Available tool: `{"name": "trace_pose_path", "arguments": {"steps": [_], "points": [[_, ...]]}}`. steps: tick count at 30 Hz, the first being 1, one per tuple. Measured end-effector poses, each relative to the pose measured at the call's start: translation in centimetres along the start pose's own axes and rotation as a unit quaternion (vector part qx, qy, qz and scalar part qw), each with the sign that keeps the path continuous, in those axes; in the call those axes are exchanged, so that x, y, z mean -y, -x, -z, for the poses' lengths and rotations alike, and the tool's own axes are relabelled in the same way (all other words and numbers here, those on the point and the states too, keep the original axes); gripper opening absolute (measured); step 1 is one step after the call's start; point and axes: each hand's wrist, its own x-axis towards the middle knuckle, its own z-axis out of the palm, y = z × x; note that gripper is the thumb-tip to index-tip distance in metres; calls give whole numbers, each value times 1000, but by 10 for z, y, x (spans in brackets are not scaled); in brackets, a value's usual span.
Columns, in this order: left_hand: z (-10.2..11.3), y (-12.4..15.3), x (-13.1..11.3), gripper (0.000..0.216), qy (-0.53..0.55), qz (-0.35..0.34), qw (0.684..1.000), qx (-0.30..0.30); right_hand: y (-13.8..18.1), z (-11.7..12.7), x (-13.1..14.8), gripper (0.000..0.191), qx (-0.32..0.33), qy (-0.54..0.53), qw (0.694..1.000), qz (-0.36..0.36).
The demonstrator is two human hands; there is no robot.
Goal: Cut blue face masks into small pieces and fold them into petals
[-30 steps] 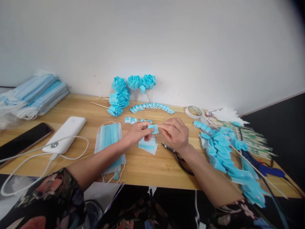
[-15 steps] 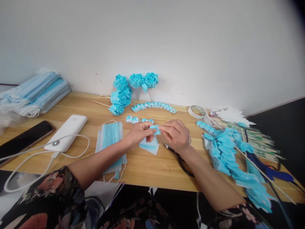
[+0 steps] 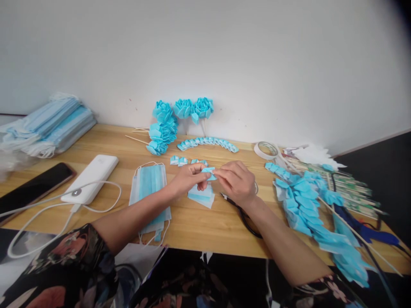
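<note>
Between my two hands is a small folded piece of blue mask fabric (image 3: 208, 171). My left hand (image 3: 192, 176) pinches its left side between thumb and fingers. At the right edge of the piece, the closed fingertips of my right hand (image 3: 238, 181) press on it. Just below lie cut blue-and-white fabric squares (image 3: 202, 196). Behind my hands sit several small folded pieces (image 3: 179, 161) in a row. Partly under my right hand are scissors (image 3: 242, 216) with black handles. A stack of face masks (image 3: 150, 192) lies by my left forearm.
Blue fabric flowers (image 3: 162, 132) on sticks and a curved row of folded pieces (image 3: 208, 142) are near the wall. On the right are tape (image 3: 266, 149), a petal pile (image 3: 300, 201) and a blue glue gun (image 3: 375, 235). A power bank (image 3: 93, 175), phone (image 3: 34, 188) and mask bundles (image 3: 53, 122) occupy the left.
The fabric piece has tilted slightly and its fold looks narrower between my fingers. Both hands stay in nearly the same place.
</note>
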Motion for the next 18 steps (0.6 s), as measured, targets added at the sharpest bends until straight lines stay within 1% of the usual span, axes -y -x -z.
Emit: {"name": "trace_pose_path", "arguments": {"steps": [8, 13, 18], "points": [[0, 0, -1, 30, 6, 8, 1000, -12, 0, -1, 0, 18, 27, -24, 999, -11], [1, 0, -1, 31, 2, 6, 1000, -12, -1, 0, -3, 18, 44, -58, 997, -25], [3, -1, -3, 31, -3, -12, 1000, -22, -3, 5, -2, 13, 95, -80, 992, -27]]}}
